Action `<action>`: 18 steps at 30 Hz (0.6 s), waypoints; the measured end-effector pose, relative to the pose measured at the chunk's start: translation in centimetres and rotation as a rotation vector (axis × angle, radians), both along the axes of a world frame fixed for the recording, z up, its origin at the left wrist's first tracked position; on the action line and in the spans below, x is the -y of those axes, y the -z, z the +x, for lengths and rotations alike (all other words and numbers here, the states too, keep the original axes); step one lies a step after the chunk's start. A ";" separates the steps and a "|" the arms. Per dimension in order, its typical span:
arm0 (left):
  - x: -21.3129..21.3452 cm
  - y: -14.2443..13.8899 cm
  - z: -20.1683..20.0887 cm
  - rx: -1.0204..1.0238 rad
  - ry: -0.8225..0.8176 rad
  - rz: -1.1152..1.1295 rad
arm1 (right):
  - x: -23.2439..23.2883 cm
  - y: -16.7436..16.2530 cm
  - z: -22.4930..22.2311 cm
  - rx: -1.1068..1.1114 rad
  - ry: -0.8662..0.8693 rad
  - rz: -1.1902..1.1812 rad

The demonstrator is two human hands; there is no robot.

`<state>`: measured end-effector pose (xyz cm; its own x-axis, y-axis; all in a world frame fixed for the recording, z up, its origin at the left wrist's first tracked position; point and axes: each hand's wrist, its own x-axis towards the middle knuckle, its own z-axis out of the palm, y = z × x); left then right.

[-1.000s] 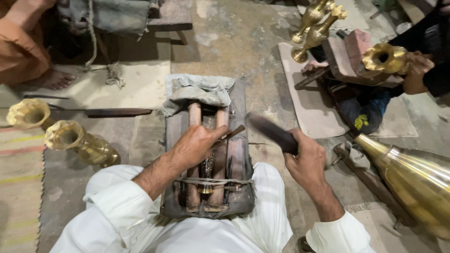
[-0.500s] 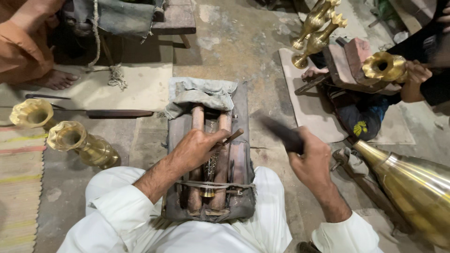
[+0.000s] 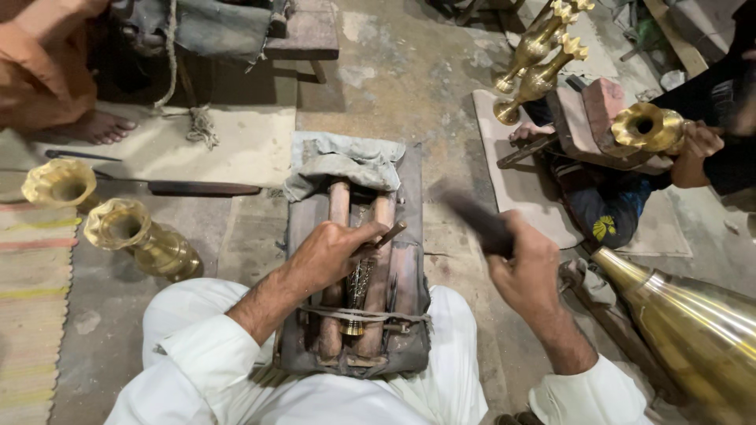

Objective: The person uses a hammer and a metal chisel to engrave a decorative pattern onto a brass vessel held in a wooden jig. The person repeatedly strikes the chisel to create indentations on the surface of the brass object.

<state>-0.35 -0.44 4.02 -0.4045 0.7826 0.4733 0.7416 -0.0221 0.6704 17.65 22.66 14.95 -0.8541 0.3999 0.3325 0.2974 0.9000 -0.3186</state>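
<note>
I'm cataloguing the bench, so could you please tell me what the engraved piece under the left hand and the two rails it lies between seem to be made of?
The engraved piece looks like brass: yellow metallic shine with a fine chased pattern. The two rails look like bare wood: matte reddish-brown, rounded and worn. The left hand holds a thin tool, dull brown, possibly steel, though that is unclear.

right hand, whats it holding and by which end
The right hand holds a dark mallet by its near end; the blurred far end sticks out up and to the left. The left hand pinches a thin punch near its middle.
</note>
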 end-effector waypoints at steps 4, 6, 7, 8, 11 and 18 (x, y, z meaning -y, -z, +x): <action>0.1 0.4 -0.1 -0.003 -0.016 0.033 | 0.0 -0.3 -0.2 0.001 -0.157 0.287; 0.2 0.6 0.0 0.026 -0.011 0.037 | 0.0 -0.6 -0.3 -0.021 -0.123 0.214; 0.2 0.6 -0.1 0.039 -0.011 0.029 | -0.1 -0.7 -0.4 -0.028 -0.093 0.115; 0.3 0.8 0.0 0.054 -0.013 0.019 | -0.1 -0.9 -0.4 -0.032 -0.066 0.013; 0.5 1.0 0.0 0.043 -0.016 0.091 | 0.2 -1.2 -0.9 0.031 -0.153 0.220; 0.7 1.7 -0.1 0.067 -0.019 0.117 | 0.8 -2.4 -1.4 0.105 -0.236 0.454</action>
